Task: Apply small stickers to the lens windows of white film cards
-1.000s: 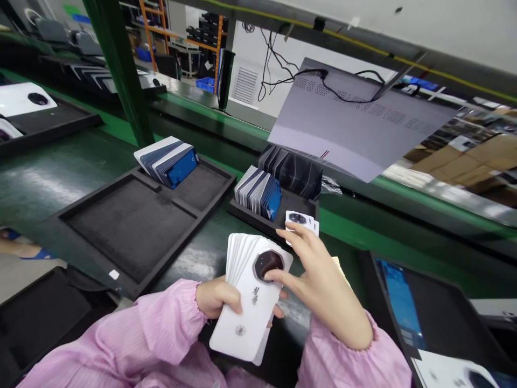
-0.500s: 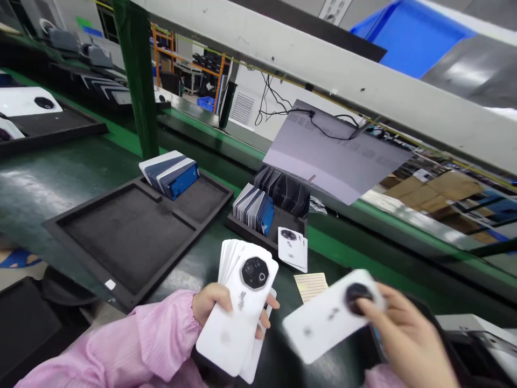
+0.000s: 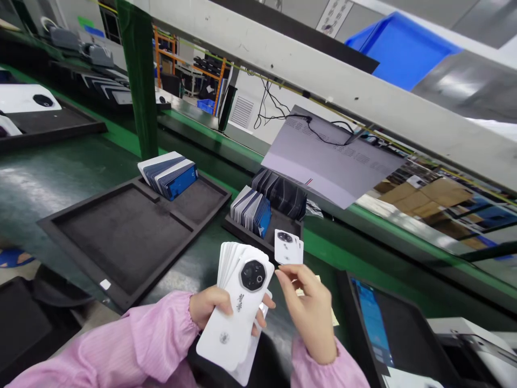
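My left hand (image 3: 214,307) grips a fanned stack of white phone back covers (image 3: 246,318), thumb on the front and fingers behind. The top cover has a black camera ring, dark lettering and a round grey mark. At the stack's upper right corner is my right hand (image 3: 309,304), thumb and index finger pinched together; whether they touch the corner or hold anything I cannot tell. Behind this hand lies a pale yellow sheet (image 3: 335,318), mostly covered. Further back, a few white covers (image 3: 288,245) lean at a small black tray (image 3: 230,229).
Left is a large black tray (image 3: 133,237) with a row of covers (image 3: 172,172) in it. Upright covers (image 3: 250,207) fill part of the small tray. Right stands another black tray (image 3: 416,328) with a blue-filmed panel (image 3: 374,320). A monitor (image 3: 331,156) hangs above.
My right hand has let go of the white cover it carried and moved left to the stack's corner. A white piece now shows at the right tray's near end. My left hand keeps its grip.
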Motion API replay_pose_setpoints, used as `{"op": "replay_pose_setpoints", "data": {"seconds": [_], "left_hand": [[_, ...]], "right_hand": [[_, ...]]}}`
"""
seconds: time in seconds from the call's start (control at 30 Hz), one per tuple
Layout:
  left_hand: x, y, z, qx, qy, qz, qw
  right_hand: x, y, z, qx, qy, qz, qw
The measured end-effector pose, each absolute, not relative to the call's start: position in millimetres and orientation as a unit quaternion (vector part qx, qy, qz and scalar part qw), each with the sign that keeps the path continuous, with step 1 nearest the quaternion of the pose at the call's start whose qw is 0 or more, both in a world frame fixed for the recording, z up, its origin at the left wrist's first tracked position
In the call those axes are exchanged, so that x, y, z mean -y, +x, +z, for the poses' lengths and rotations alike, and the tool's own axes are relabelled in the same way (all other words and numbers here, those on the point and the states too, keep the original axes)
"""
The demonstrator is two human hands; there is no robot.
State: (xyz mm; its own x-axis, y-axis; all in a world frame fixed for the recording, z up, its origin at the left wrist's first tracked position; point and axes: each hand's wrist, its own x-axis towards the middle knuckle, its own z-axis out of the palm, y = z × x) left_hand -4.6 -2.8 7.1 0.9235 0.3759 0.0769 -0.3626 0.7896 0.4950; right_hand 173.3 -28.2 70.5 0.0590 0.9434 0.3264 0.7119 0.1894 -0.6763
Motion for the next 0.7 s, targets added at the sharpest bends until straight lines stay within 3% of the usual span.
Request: {"op": "replay_pose_setpoints", "data": {"seconds": [0.13, 0.33, 0.53, 0.7], "left_hand": [[3, -4, 8, -0.053, 0.292, 0.206, 0.932], [3, -2, 3, -0.091, 0.353, 0.23, 0.902], [4, 1, 1, -0.086, 0.251, 0.248, 0.932], [1, -2, 9, -0.049, 0.191, 0.231, 0.953]], "right_hand": [[14, 165, 95, 0.694, -0.59, 0.213, 0.352], [-1, 164, 87, 0.71, -0.582, 0.255, 0.305], [34, 151, 98, 0.807, -0.527, 0.109, 0.245], [68, 157, 110, 0.886, -0.36, 0.24, 0.167]]}}
